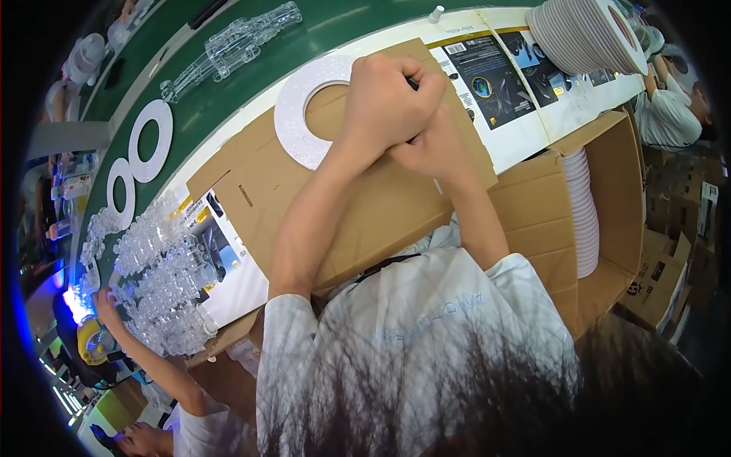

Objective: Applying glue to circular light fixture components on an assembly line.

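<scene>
My left hand point(390, 100) is closed in a fist above the cardboard sheet point(259, 206). A small dark bit of something shows between its fingers; the rest is hidden. My right hand point(438, 148) is closed too, pressed up against the lower side of the left. What it grips, if anything, cannot be made out. Beside and partly behind the left hand, a flat white ring point(291, 114) with a speckled face lies on the cardboard.
Two more white rings point(151, 141) and a clear plastic assembly point(247, 42) lie on the green surface. Clear parts point(167, 282) are heaped at left, near a co-worker's arm point(145, 346). A ring stack point(582, 34) stands far right; an open carton point(609, 221) holds another.
</scene>
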The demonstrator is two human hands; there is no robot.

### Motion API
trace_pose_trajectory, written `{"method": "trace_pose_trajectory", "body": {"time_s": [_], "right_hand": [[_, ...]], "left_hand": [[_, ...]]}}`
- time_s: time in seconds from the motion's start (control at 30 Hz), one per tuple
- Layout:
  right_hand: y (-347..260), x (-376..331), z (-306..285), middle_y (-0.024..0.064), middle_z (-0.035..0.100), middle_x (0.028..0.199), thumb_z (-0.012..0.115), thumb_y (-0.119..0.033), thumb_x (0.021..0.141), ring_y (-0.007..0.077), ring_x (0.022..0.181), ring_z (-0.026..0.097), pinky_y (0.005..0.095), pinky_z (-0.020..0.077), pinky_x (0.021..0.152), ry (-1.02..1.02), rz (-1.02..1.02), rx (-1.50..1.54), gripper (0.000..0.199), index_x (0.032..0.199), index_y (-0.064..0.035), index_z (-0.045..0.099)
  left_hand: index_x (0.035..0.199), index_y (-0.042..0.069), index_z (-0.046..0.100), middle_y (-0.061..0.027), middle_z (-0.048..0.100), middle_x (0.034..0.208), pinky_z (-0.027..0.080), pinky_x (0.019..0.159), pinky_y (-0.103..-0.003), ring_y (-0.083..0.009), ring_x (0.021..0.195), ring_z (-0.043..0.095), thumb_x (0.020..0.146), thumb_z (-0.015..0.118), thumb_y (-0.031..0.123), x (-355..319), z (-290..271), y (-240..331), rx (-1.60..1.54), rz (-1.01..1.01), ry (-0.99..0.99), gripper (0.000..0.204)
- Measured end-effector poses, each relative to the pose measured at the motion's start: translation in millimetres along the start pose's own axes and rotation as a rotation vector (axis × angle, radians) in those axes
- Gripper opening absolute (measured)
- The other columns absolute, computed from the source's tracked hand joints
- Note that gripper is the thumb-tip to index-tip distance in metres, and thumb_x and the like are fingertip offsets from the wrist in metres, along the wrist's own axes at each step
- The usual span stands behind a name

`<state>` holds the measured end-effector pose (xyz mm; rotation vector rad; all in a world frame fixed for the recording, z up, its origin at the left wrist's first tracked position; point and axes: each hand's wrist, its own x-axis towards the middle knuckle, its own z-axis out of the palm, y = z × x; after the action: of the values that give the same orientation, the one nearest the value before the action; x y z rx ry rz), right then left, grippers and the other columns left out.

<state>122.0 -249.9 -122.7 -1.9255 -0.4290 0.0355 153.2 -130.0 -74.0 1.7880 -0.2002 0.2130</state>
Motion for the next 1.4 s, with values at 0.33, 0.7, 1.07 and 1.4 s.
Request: {"method": "trace_pose_trajectory", "body": {"time_s": [0.33, 0.7, 1.07, 1.4], "right_hand": [[4, -1, 0, 0.0075, 0.068, 0.075, 0.072, -0.007, 0.067, 0.0143, 0.068, 0.064, 0.0289, 0.0484, 0.059, -0.063, 0.073, -0.022, 0.026, 0.09, 0.0019, 0.066], [-17, 1, -17, 0.0127, 0.067, 0.078, 0.075, -0.011, 0.065, 0.0263, 0.073, 0.068, 0.0336, 0.0525, 0.065, 0.004, -0.061, -0.091, 0.026, 0.086, 0.0006, 0.066], [-19, 5, -14, 0.0125, 0.069, 0.067, 0.074, -0.011, 0.069, 0.0262, 0.061, 0.069, 0.0327, 0.0526, 0.057, 0.052, -0.139, -0.089, 0.018, 0.082, -0.0002, 0.067], [-11, 5, -16, 0.0118, 0.068, 0.066, 0.075, -0.013, 0.068, 0.0263, 0.06, 0.068, 0.0332, 0.0518, 0.056, 0.04, -0.113, -0.115, 0.018, 0.078, -0.0002, 0.068]], "left_hand": [[0.051, -0.001, 0.043, -0.0039, 0.028, 0.043, 0.022, 0.042, -0.033, -0.0116, 0.045, 0.024, 0.072, 0.057, 0.012, 1, 0, -7, 0.02, 0.013, -0.017, 0.029], [0.063, -0.003, 0.063, -0.0049, 0.049, 0.047, 0.037, 0.045, -0.028, -0.0107, 0.046, 0.043, 0.073, 0.06, 0.013, -5, 3, 4, -0.063, 0.108, 0.058, 0.019], [0.059, -0.002, 0.063, -0.0055, 0.05, 0.045, 0.036, 0.043, -0.027, -0.0102, 0.043, 0.043, 0.069, 0.06, 0.013, -3, 5, -2, -0.029, 0.117, 0.069, 0.019], [0.057, -0.001, 0.063, -0.0072, 0.05, 0.044, 0.036, 0.042, -0.028, -0.0115, 0.041, 0.044, 0.069, 0.059, 0.013, -1, 5, 1, -0.007, 0.124, 0.061, 0.019]]}}
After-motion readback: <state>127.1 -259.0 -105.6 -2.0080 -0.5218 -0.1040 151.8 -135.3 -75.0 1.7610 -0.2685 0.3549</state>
